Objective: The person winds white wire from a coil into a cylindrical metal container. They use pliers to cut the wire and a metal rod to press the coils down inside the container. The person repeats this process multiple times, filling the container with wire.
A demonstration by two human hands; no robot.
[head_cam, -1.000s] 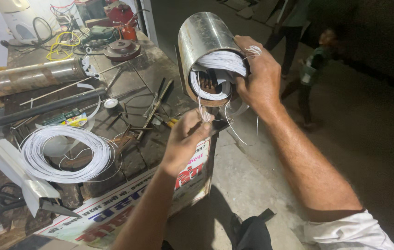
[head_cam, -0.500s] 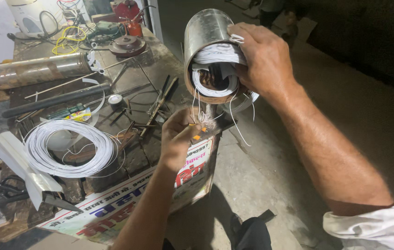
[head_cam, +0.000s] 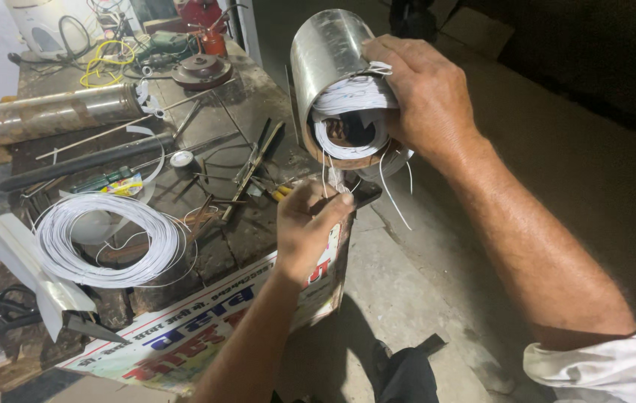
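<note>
A: Upper centre of frame?
B: Right hand point(head_cam: 426, 93) grips the metal cylinder point(head_cam: 329, 63), fingers wrapped around its rim and white winding point(head_cam: 351, 101).
A: Below it?
B: Left hand point(head_cam: 307, 227), fingers pinched on a white wire end point(head_cam: 331, 175), above the workbench point(head_cam: 221, 239).

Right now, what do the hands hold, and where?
Right hand grips the metal cylinder at its open end. Left hand pinches white strands hanging from it.

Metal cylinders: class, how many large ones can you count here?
2. A shiny steel cylinder held up in the right hand, and a rusty brown cylinder lying on the workbench. Clutter may hide others.
</note>
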